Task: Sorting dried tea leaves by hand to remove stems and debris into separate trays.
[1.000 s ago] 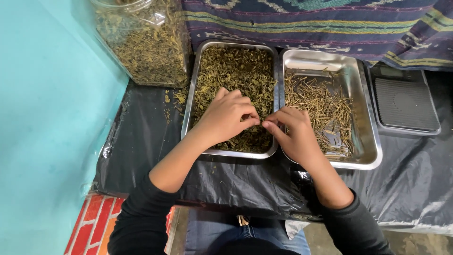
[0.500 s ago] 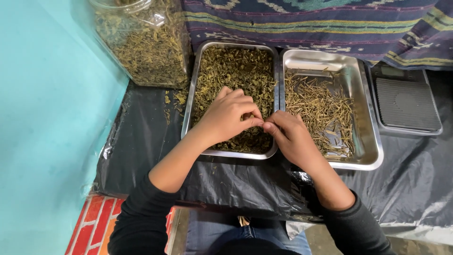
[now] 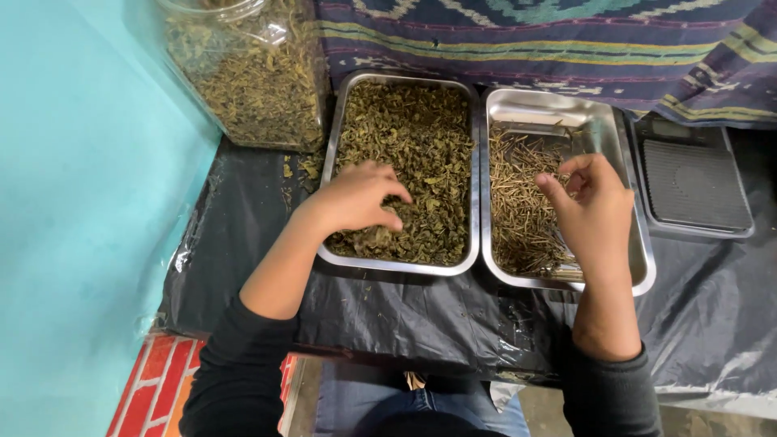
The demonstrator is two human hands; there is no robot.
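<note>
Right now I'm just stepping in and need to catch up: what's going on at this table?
A person sits over two steel trays on black plastic sheeting. The left hand rests in the left tray, heaped with dried green leaves. The right hand hovers over the right tray, part-filled with thin stems, fingers loosely curled. A clear jar of leaves stands behind, left.
</note>
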